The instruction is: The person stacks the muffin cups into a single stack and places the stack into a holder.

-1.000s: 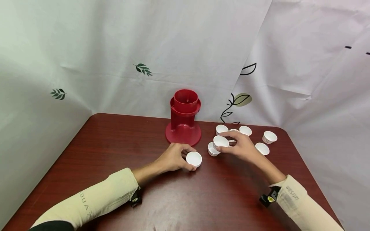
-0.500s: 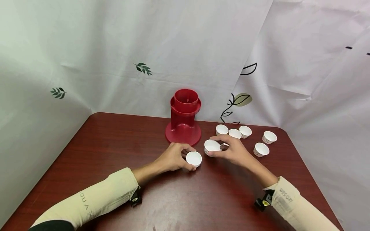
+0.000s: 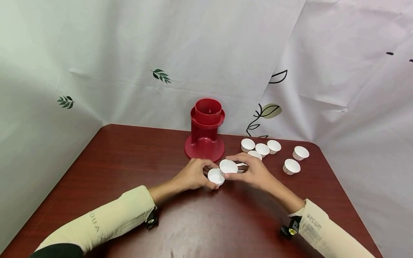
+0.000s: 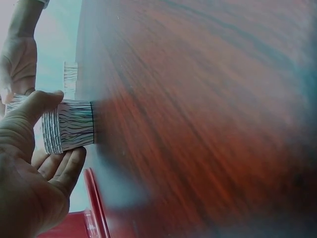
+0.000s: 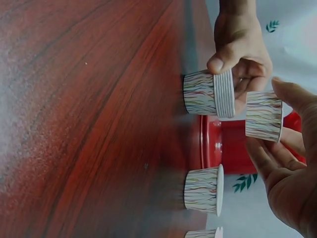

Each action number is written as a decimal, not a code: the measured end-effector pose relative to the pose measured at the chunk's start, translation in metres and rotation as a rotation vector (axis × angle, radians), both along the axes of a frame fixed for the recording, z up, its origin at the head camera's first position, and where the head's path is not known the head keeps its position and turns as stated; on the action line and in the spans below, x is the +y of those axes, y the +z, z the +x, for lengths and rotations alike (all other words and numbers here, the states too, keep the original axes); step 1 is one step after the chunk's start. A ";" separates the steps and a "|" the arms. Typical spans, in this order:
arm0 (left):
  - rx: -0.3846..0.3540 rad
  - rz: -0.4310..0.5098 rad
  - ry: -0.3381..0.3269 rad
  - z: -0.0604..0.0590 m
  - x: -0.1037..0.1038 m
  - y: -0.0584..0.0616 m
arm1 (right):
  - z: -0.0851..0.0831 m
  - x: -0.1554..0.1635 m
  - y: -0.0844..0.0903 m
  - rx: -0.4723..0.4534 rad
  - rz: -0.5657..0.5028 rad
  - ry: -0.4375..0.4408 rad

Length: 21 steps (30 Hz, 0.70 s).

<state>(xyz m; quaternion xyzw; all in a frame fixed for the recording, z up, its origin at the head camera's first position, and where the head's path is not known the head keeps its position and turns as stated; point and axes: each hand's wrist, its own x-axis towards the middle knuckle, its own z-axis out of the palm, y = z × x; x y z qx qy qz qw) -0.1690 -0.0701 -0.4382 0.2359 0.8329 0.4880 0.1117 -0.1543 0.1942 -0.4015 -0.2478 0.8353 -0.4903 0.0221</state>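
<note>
Head view: the left hand (image 3: 193, 175) rests on the dark red wooden counter (image 3: 129, 161) with its fingers curled round a stack of white paper cups with striped sides (image 3: 215, 177), which stands on the counter. The right hand (image 3: 255, 172) holds a single white paper cup (image 3: 228, 166) pinched between thumb and fingers, lifted off the counter and just at 1 o'clock of the stack, rim nearly touching rim. A red plastic cup dispenser with a round flared base (image 3: 205, 130) stands at 12 o'clock of both hands, near the hanging white sheet printed with leaves (image 3: 161, 76). More loose white paper cups (image 3: 262, 149) sit at 2 o'clock of the right hand, three in a row with a fourth just before them, and two further ones (image 3: 292, 166) well apart toward 3 o'clock. Both arms wear cream sleeves (image 3: 106, 222).

Left wrist view: the left hand (image 4: 29, 168) grips the stack of cups (image 4: 67, 126), thumb over its top side and fingers beneath, the stack's base against the counter (image 4: 198, 124). The red dispenser (image 4: 74, 225) shows at 6 o'clock of the hand.

Right wrist view: the right hand (image 5: 292, 173) pinches the single cup (image 5: 264, 116) clear of the counter (image 5: 89, 109), apart from the stack (image 5: 209, 93) that the left hand (image 5: 240, 49) holds. A loose cup (image 5: 203, 189) stands at 7 o'clock of the held one, with the red dispenser (image 5: 223, 146) between them.
</note>
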 end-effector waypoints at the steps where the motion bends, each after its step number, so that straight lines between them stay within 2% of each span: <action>1: -0.002 -0.001 0.001 0.000 0.000 0.000 | 0.000 0.000 0.000 -0.001 -0.001 -0.002; 14: 0.008 -0.002 -0.004 0.000 0.001 -0.002 | 0.003 -0.011 -0.005 -0.038 -0.039 0.008; 21: 0.002 0.012 0.000 0.000 0.000 -0.002 | 0.004 -0.019 -0.008 0.009 0.026 0.008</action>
